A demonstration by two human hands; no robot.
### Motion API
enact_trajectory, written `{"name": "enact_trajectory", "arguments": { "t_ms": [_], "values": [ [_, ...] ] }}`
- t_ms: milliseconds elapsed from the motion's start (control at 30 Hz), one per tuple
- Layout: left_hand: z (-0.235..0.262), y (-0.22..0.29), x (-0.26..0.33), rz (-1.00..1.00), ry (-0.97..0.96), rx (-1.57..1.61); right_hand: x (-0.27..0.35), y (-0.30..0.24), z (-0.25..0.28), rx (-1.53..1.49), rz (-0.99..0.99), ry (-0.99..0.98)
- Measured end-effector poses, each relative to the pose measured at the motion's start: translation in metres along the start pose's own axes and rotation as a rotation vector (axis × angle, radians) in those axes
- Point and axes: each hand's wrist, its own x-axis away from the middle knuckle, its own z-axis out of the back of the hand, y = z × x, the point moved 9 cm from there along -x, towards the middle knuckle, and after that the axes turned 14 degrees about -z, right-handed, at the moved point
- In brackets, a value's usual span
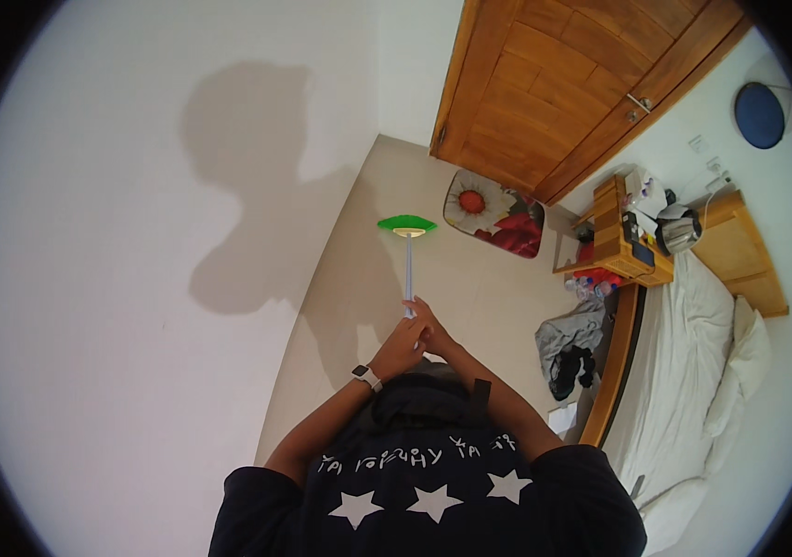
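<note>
Both hands are closed around the handle of one broom (408, 269): the right hand (424, 317) grips farther along it, and the left hand (401, 344) is just behind, nearer to the body, although its fingers are partly hidden. The broom points straight ahead of the hands, with its bristles (406, 223) at the far end. For good sweeping, I think the right hand should guide the direction and the left hand should steady the upper part, while the whole width of the bristles stays even on the floor (493, 311). Whether they touch it now, I cannot tell. Some care seems wise with the mat (496, 226), which lies ahead and to the right of the hands, because its edge could catch the bristles. The broom itself looks simple: a slim, pale bluish handle, a cream-coloured head, and bright green bristles that spread like a fan.
</note>
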Motion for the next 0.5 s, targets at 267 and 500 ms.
{"name": "enact_trajectory", "arguments": {
  "t_ms": [267,500],
  "values": [
    [-0.01,-0.034,-0.058,0.081,0.04,0.185,-0.024,0.037,0.038,-0.275,-0.384,-0.346],
    [0.018,-0.057,-0.127,0.192,0.136,0.237,-0.086,0.044,0.062,0.043,0.116,-0.147]
  ]
}}
